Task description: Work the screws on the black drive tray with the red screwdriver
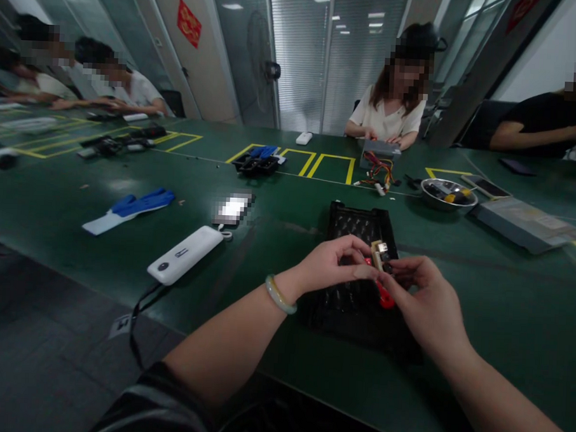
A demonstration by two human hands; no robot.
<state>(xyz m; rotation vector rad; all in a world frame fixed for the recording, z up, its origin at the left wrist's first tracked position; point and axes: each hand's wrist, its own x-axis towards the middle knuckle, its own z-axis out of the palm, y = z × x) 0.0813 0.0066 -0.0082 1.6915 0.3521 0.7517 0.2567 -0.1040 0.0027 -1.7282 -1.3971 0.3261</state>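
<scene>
Over the black tray [359, 225] on the desk [278, 215], both hands pinch 1 small connector [379, 253]: left hand [331, 262] fingers clenched on it, right hand [425, 298] gripping below. Best kept low, steady, over tray.

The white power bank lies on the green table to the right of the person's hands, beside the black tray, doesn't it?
Not quite: the head view shows the white power bank on the green table to the left of the hands, left hand and right hand, apart from the black tray.
</scene>
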